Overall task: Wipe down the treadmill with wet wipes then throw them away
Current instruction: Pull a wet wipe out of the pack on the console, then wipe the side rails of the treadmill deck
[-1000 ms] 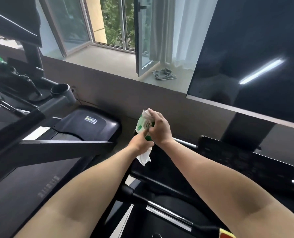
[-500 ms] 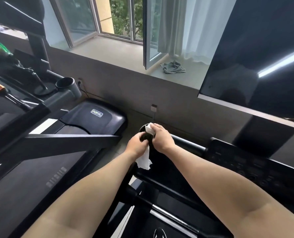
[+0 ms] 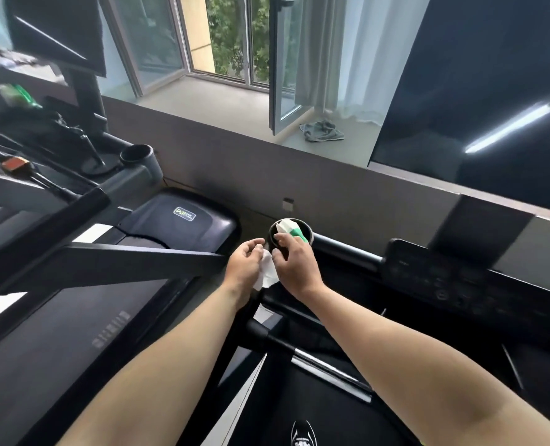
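text: none legible | motor cover logo (image 3: 185, 216): blurred | deck lettering (image 3: 111, 329): blurred

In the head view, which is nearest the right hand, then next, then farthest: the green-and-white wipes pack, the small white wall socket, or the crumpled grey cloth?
1. Green-and-white wipes pack, in the black cup holder, touching the right hand.
2. Small white wall socket, on the wall beyond.
3. Crumpled grey cloth, on the windowsill.

A wide window (image 3: 232, 40) showed green trees (image 3: 227, 24), one casement sash (image 3: 281, 91) standing open inward over a pale sill (image 3: 209, 101). A light curtain (image 3: 331, 49) hung to its right, with a crumpled grey cloth (image 3: 322, 132) on the sill below. The grey-brown wall (image 3: 299, 178) beneath carried a small socket (image 3: 288, 204). A large dark screen (image 3: 492, 75) at right reflected a light strip (image 3: 511, 127).
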Motion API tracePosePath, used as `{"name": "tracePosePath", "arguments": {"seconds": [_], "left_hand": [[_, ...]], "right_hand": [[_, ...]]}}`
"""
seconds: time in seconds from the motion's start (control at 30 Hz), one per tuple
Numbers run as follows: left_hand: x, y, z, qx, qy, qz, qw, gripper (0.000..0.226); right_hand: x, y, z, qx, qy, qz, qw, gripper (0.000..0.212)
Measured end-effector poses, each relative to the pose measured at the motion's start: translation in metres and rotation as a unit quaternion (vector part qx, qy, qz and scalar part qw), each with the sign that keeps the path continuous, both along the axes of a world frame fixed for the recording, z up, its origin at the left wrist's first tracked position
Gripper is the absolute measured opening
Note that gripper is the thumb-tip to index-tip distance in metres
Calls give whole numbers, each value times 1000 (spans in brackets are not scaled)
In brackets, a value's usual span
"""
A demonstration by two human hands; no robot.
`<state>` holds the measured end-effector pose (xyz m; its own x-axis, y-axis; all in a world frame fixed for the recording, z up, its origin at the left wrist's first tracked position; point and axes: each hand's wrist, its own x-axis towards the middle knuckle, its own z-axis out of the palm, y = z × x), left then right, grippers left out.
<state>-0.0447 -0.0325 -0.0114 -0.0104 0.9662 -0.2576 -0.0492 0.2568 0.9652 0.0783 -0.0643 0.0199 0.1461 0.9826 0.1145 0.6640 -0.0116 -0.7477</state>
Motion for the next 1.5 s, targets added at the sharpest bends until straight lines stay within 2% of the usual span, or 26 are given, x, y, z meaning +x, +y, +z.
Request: {"name": "tracePosePath", "arguments": {"seconds": [0.07, 0.17, 0.27, 0.37, 0.53, 0.6, 0.67, 0.77, 0.83, 0.9, 1.0, 1.2, 1.37, 1.5], "left_hand": [[-4, -14, 3, -6, -30, -2, 1000, 14], [-12, -38, 6, 2, -32, -1, 999, 14], [-15, -69, 10, 41, -7, 2, 999, 13], [-21, -102, 8, 82, 58, -56, 993, 7], [-48, -154, 2, 77, 120, -161, 977, 37], [-57, -176, 0, 75, 151, -183, 969, 39], [-65, -199, -1, 76, 178, -181, 964, 30], [-72, -243, -4, 78, 180, -136, 971, 15], [-77, -277, -6, 68, 170, -81, 980, 7], [-84, -310, -8, 49, 167, -31, 984, 9], [-102, -349, -11, 24, 177, 20, 984, 13], [-154, -415, -11, 6, 200, 136, 970, 18], [-214, -494, -24, -28, 150, 144, 978, 10], [-273, -570, -48, -77, 183, 143, 970, 9]], "right_hand": [[-7, -18, 2, -26, 14, 2, 1000, 38], [-15, -46, 4, -99, 122, 4, 988, 38], [-16, -73, -3, -101, 112, 2, 989, 27], [-18, -102, -8, -103, 93, -7, 990, 13], [-26, -150, -13, -125, 116, -31, 985, 16], [-30, -171, -16, -136, 137, -28, 981, 16], [-35, -193, -19, -138, 152, -16, 979, 13], [-43, -229, -27, -137, 147, 15, 979, 11], [-51, -253, -31, -143, 134, 50, 979, 18], [-62, -277, -34, -149, 112, 84, 979, 24], [-83, -306, -34, -147, 75, 111, 980, 19], [-147, -357, -31, -178, 80, 161, 967, 14], [-213, -411, -41, -185, 76, 214, 956, 17], [-266, -468, -67, -220, 13, 281, 934, 19]]}}
